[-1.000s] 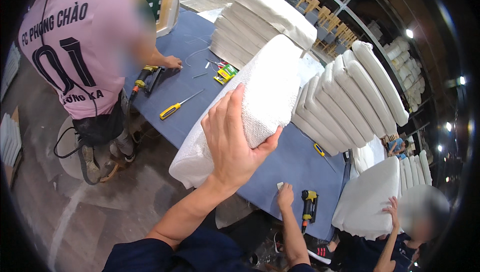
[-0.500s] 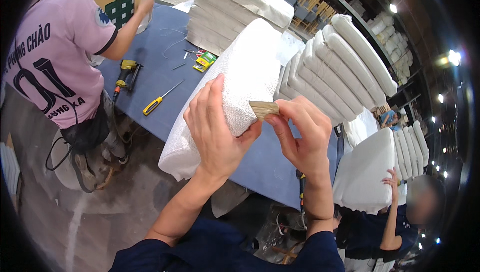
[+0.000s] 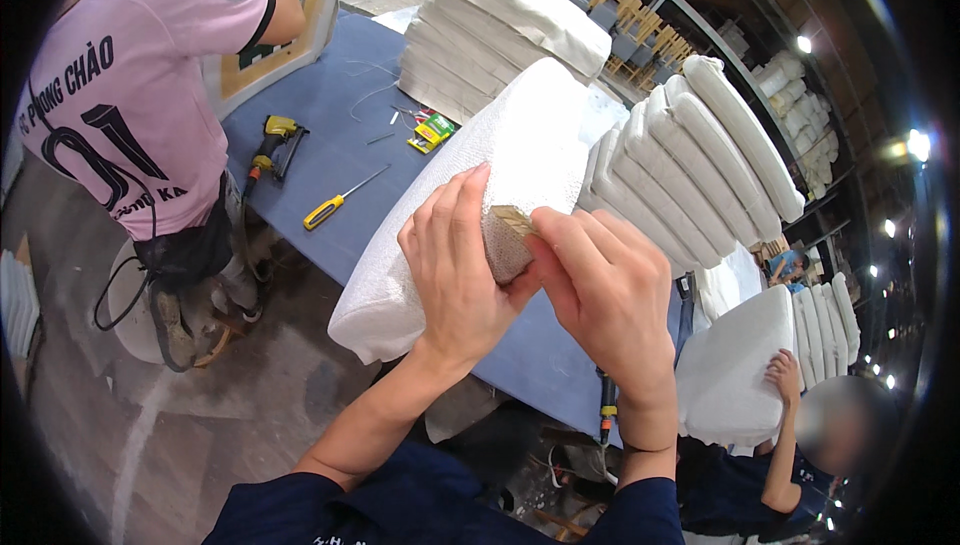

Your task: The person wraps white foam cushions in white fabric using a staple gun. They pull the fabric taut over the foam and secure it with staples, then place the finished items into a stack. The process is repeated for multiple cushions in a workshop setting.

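A white textured fabric cushion (image 3: 530,130) stands tilted in front of me, over the edge of the blue table. My left hand (image 3: 455,270) grips its near corner, the fingers along one face and the thumb round the end. Between the thumb and fingers of my right hand (image 3: 610,290) is a small flat piece of wood (image 3: 513,219). The wood is pressed against the cushion's end, close to my left thumb. Part of it is hidden behind the right fingers.
On the blue table (image 3: 330,85) lie a yellow-handled screwdriver (image 3: 325,213), a staple gun (image 3: 272,150) and a small green-yellow packet (image 3: 432,132). White cushions are stacked behind (image 3: 500,40) and to the right (image 3: 690,160). One co-worker (image 3: 130,125) stands left; another (image 3: 770,480) handles a cushion at right.
My right hand has come in closer to the cushion, turning the wood so that less of it shows. The left co-worker's arm has risen. The whole view has shifted slightly.
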The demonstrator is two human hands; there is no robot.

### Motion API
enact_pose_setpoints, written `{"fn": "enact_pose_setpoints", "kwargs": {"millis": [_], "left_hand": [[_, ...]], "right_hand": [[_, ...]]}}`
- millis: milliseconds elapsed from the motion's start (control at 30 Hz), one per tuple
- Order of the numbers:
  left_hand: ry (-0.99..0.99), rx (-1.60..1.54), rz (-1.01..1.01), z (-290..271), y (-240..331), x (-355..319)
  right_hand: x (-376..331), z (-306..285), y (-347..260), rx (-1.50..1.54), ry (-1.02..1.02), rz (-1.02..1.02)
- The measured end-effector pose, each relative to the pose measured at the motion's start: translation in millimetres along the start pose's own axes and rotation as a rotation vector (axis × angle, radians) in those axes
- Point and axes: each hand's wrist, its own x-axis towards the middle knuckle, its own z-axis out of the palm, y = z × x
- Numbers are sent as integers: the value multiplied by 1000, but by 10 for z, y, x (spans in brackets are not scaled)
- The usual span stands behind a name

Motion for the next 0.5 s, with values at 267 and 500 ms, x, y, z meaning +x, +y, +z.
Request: {"fn": "enact_pose_setpoints", "kwargs": {"millis": [267,500], "left_hand": [[59,88,21,-193,-185,458],[123,140,35,-370,-450,585]], "right_hand": [[-1617,973,924,235,193,755],[-4382,2190,774,3,-468,962]]}}
